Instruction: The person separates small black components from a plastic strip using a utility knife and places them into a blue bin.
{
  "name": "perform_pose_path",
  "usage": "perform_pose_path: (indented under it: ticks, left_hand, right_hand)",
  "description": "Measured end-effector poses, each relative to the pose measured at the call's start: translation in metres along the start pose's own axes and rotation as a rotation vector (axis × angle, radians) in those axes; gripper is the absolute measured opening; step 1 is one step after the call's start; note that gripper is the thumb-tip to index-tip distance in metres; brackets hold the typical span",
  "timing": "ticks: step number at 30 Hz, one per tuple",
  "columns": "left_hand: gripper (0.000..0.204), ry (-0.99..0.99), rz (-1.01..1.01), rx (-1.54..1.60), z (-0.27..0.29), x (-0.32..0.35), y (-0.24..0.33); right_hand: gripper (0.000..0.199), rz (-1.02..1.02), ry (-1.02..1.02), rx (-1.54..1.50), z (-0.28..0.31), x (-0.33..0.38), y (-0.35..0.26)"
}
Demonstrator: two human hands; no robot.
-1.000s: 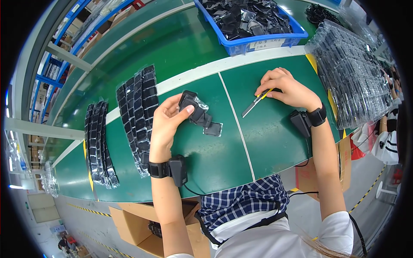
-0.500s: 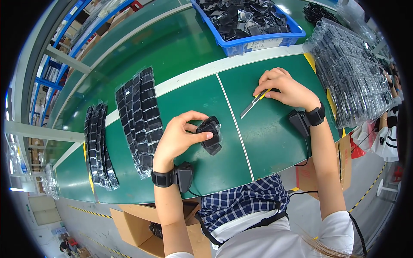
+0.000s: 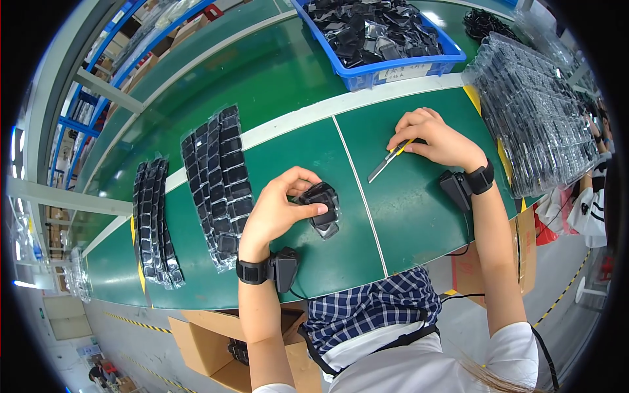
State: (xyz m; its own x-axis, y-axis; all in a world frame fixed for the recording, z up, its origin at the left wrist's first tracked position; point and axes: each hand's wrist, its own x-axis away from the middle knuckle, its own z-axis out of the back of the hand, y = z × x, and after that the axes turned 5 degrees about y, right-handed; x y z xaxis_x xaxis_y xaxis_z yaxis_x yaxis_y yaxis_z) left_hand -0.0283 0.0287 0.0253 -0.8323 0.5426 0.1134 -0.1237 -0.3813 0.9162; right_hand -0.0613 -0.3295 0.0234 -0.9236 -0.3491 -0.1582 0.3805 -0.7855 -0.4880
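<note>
Pulled in closer to the worktop's (image 3: 334, 268) front edge since a second ago: black flat pieces (image 3: 321, 203), now bunched up and pinched in the left hand (image 3: 282, 206). Yellow-and-black cutter (image 3: 391, 160) is gripped in the right hand (image 3: 436, 139). Packed strips (image 3: 219, 187) are laid across the back edge, leftward; blue bin (image 3: 367, 82) is parked beyond it.

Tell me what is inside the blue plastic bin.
The blue plastic bin holds a jumbled heap of flat black pieces, some in shiny clear wrap. They hide the bin's floor and lower layers.
</note>
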Motion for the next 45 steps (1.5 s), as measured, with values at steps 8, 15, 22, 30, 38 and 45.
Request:
perform_pose_path:
  ticks: [8, 15, 22, 30, 38, 45]
  left_hand:
    - [0.043, -0.033, 0.135, 0.193, 0.008, -0.003, 0.006]
    - [0.039, 0.153, 0.245, 0.609, 0.016, -0.046, -0.004]
    - [0.046, 0.245, 0.054, 0.598, -0.005, -0.183, 0.086]
    - [0.055, 0.518, -0.093, 0.624, -0.059, -0.296, 0.138]
    - [0.069, 0.193, -0.233, 0.358, 0.01, -0.217, 0.146]
    - [0.035, 0.274, -0.063, -0.663, 0.099, -0.05, 0.063]
  right_hand:
    - [0.026, -0.026, -0.015, -0.018, 0.001, -0.001, 0.0]
    - [0.023, -0.027, -0.032, -0.053, 0.001, 0.0, 0.003]
    - [0.024, -0.038, -0.033, -0.043, 0.001, 0.002, 0.004]
    - [0.025, -0.034, -0.033, -0.028, -0.007, 0.003, 0.004]
    - [0.026, -0.035, -0.056, -0.055, -0.003, 0.001, 0.005]
    - [0.021, -0.024, -0.034, -0.051, -0.002, 0.0, 0.003]
